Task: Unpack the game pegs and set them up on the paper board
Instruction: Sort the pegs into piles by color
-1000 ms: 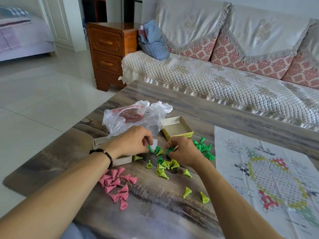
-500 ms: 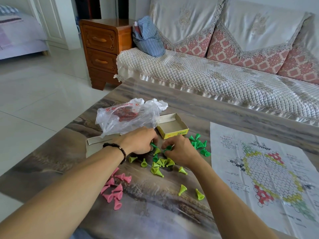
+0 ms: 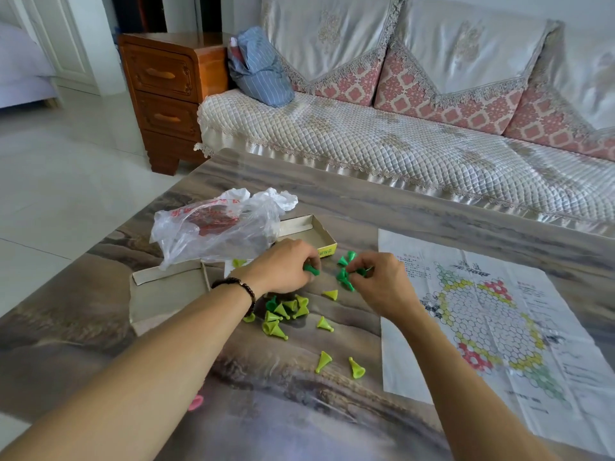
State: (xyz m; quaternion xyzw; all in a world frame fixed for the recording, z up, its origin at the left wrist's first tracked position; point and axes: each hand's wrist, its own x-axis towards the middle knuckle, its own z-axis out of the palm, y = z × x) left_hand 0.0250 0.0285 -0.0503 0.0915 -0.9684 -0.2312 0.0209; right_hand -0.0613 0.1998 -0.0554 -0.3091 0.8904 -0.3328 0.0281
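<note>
The unpacking is judged largely done, while the setting-up is not yet begun. Small lime-green cone-shaped plastic pegs [image 3: 283, 314] are scattered on the marbled grey table top [image 3: 266, 410], and a smaller cluster of dark green cone-shaped plastic pegs [image 3: 344, 272] is gathered nearer the open yellow-edged cardboard box tray [image 3: 312, 227]. The edge of one pink plastic peg [image 3: 195, 402] is seen beside the left forearm. The crumpled clear plastic bag [image 3: 213, 231] is left lying over the box parts. No peg is seen standing on the creased white paper board printed with a hexagonal ring of circles [image 3: 482, 314], so all placing is judged to be left.

A single dark green peg [image 3: 311, 269] is pinched in the curled fingertips of the left hand [image 3: 283, 271], its tip showing past them toward the dark green cluster. The fingers of the right hand [image 3: 379, 281] are curled over that cluster, and one or more dark green pegs are pinched at their tips; how many cannot be told. The board lies just beside the right hand, on its far side from the pegs.
</note>
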